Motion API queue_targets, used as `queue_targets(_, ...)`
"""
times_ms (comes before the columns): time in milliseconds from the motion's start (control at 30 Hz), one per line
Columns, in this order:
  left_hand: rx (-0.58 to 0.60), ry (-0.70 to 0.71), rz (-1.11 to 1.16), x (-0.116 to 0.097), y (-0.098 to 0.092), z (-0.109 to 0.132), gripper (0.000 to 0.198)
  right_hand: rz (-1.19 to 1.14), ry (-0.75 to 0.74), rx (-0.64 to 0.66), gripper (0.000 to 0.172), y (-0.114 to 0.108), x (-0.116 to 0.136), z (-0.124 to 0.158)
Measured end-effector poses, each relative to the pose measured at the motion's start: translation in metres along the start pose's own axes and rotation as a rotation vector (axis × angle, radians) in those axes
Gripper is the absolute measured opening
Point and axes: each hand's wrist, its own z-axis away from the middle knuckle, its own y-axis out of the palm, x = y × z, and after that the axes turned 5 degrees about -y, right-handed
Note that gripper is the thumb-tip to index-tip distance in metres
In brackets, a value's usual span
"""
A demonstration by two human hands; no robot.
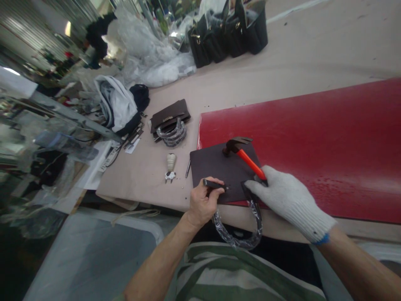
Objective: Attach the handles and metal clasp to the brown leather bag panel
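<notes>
My bare left hand (203,204) pinches a short dark punch (213,184), tilted, its tip close to small marks on a dark brown leather panel (216,163). In a white knit glove, my right hand (286,198) grips a claw hammer by its orange handle (250,162). The hammer head (233,145) is over the far part of the panel. A bag handle wrapped in clear plastic (238,241) loops down over the table edge between my hands. Its right end lies by my gloved fingertips; whether they hold it I cannot tell.
The panel overlaps a large red sheet (313,146). Left of it lie a pen-like rod (188,168) and a small cream-handled tool (171,163). Farther back are a brown bag piece with wrapped handles (171,119), black bags (230,35) and plastic wrap (156,54).
</notes>
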Motion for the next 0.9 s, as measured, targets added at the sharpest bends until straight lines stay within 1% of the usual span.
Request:
queue_targets(100, 0.015, 0.062, -0.064, -0.003, 0.0, -0.002, 0.009, -0.001, -0.001, 0.006, 0.035, -0.001, 0.0, 0.001)
queue_targets(233, 0.033, 0.053, -0.123, -0.005, 0.002, -0.004, 0.009, -0.012, -0.007, -0.003, 0.034, -0.001, -0.001, 0.002)
queue_targets(333, 0.045, 0.05, -0.146, -0.004, 0.003, -0.004, 0.009, -0.085, -0.047, -0.039, 0.03, 0.002, -0.005, 0.0)
queue_targets(400, 0.054, 0.073, -0.152, -0.003, 0.004, -0.004, 0.009, -0.171, -0.089, -0.072, 0.029, 0.002, -0.009, 0.001)
queue_targets(500, 0.052, 0.138, -0.172, -0.001, 0.006, -0.003, 0.009, -0.305, -0.169, -0.129, 0.033, -0.009, -0.012, 0.01)
queue_targets(600, 0.045, 0.182, -0.185, 0.001, 0.007, -0.002, 0.012, -0.362, -0.292, -0.218, 0.038, -0.032, -0.01, 0.033)
queue_targets(667, 0.048, 0.186, -0.177, 0.001, 0.008, -0.002, 0.013, -0.348, -0.369, -0.271, 0.04, -0.046, -0.007, 0.051)
queue_targets(733, 0.052, 0.181, -0.173, 0.001, 0.009, -0.002, 0.014, -0.284, -0.429, -0.272, 0.043, -0.054, -0.007, 0.066)
queue_targets(833, 0.039, 0.183, -0.203, 0.0, 0.009, -0.003, 0.011, -0.06, -0.491, -0.267, 0.043, -0.058, -0.011, 0.077)
queue_targets(900, 0.033, 0.18, -0.215, -0.001, 0.009, -0.003, 0.01, 0.069, -0.51, -0.324, 0.042, -0.062, -0.011, 0.081)
